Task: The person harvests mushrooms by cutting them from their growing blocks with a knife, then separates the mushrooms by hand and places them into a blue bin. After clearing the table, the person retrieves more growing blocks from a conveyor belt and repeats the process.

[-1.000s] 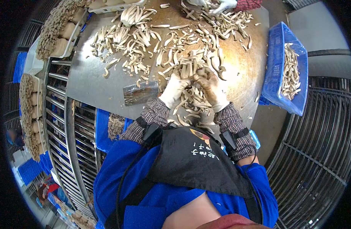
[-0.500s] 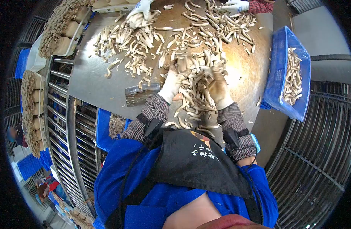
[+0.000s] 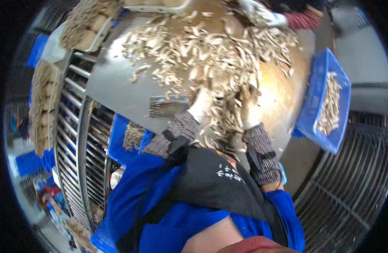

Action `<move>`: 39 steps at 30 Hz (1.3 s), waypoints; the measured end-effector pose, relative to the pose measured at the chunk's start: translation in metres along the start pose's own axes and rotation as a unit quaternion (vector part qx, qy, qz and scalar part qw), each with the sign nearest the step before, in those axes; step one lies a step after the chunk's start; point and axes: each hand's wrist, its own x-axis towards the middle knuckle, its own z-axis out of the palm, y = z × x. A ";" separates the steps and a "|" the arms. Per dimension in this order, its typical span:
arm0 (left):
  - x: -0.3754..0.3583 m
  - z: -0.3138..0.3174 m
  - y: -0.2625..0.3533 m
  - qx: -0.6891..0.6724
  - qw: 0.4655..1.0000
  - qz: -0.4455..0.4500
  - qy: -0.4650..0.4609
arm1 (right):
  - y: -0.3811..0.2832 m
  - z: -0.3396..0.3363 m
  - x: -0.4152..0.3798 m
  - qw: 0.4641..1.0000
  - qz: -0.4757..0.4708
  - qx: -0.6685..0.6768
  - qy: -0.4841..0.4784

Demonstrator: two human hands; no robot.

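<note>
Head feed, bit of motion blur. I have both gloved hands low on the metal surface [image 3: 282, 99], near edge, a pile of long pale mushrooms [image 3: 223, 116] between them. Left hand [image 3: 201, 103] is on the pile's left side, right hand [image 3: 249, 107] on its right, well apart from each other. Both sets of fingers point at the far edge and sit at the flanks of the pile; most of the mushrooms lie between the palms and out past the fingertips. Can't tell whether either hand's fingers are together, apart or clamped on a stem, too smeared on my screen.

Pile runs from the near edge, between the wrists, up into a wide spread [image 3: 160, 48] reaching toward the far edge. Some loose stems are scattered toward the left edge.

Flat shiny rectangular piece [image 3: 164, 106] lies just beside the left wrist, close to the near-left edge. Blue crate [image 3: 309, 111], lined up along the right edge, has more mushrooms inside; well apart from the right hand. White tray [image 3: 158, 8] at the far edge.

Co-worker's gloved hand [image 3: 261, 16], red sleeve [image 3: 303, 20], is at the far-right corner by the spread; I can't read its fingers either.
</note>
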 end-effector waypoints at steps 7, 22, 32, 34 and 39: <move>-0.027 0.021 0.011 0.043 0.989 0.142 -0.005 | -0.037 -0.016 0.023 0.769 0.362 0.514 -0.118; -0.021 0.024 0.001 0.015 0.989 0.140 0.041 | -0.033 -0.021 0.010 0.953 0.144 0.245 -0.107; -0.003 0.018 -0.001 0.057 0.989 0.137 -0.029 | -0.037 -0.002 0.014 0.619 0.437 0.649 -0.062; -0.012 0.027 0.013 0.164 0.978 0.122 -0.051 | -0.016 0.009 0.014 0.711 0.356 0.601 -0.077; 0.009 0.005 -0.004 0.139 0.988 0.054 0.047 | -0.004 -0.008 0.022 0.651 0.415 0.624 -0.118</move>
